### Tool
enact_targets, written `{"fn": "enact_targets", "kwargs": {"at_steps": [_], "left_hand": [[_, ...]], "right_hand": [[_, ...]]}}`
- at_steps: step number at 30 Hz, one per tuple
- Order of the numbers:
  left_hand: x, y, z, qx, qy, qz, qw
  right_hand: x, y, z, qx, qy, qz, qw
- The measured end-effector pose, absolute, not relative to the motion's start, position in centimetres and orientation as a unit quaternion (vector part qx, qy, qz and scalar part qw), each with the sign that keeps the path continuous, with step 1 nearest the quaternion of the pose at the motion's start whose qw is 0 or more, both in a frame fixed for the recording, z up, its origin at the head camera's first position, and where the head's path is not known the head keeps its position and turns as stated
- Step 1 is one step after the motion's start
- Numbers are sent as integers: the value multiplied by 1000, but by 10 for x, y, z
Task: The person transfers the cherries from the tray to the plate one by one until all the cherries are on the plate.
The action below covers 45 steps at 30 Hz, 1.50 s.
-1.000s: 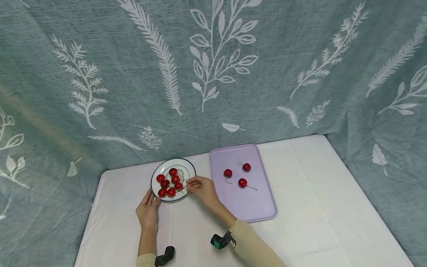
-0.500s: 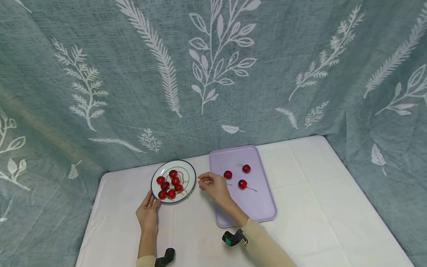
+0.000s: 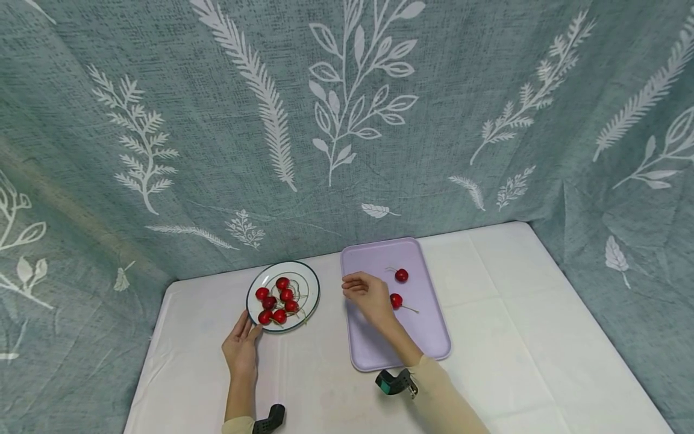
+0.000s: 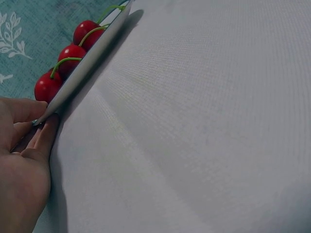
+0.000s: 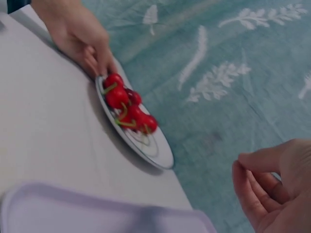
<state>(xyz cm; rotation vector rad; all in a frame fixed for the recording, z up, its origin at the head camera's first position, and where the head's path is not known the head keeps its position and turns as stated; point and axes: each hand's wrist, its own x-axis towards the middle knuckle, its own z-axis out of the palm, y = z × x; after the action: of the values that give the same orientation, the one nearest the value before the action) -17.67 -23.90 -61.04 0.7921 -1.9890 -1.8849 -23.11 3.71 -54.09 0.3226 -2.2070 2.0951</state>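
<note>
My left hand (image 3: 240, 351) pinches the near left rim of a white dark-edged plate (image 3: 308, 282), thumb above and fingers below in the left wrist view. Several red cherries (image 3: 286, 295) with green stems sit on the plate, towards its left side. The plate looks tilted in both wrist views. My right hand (image 3: 370, 298) hovers over the left part of a lilac tray (image 3: 379, 349), fingers loosely bent, thumb tip against the index finger; nothing shows between them in the right wrist view. Two cherries show on the tray, one behind (image 3: 401, 275) and one nearer (image 3: 396, 301).
A white cloth (image 3: 504, 337) covers the table. Behind it and at both sides hangs a green curtain (image 3: 303, 217) with white leaf prints. A black wrist camera (image 3: 396, 382) sits on my right forearm, and another (image 3: 269, 419) on my left.
My right hand has moved right, from the plate's right edge to above the tray. It now covers the tray's left cherry. The left hand has stayed at the plate.
</note>
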Motion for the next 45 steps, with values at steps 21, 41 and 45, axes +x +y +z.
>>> {"fn": "enact_targets", "kwargs": {"at_steps": [21, 41, 45], "left_hand": [[-176, -239, -613, 278, -694, -649, 140], [-177, -238, -610, 285, -688, -652, 140], [-177, -239, -611, 279, -687, -656, 140]], "right_hand": [[-231, 119, -571, -7, -729, 678, 94], [-210, 141, -608, -9, -822, 560, 104], [-207, 143, -610, -4, -834, 543, 97]]}}
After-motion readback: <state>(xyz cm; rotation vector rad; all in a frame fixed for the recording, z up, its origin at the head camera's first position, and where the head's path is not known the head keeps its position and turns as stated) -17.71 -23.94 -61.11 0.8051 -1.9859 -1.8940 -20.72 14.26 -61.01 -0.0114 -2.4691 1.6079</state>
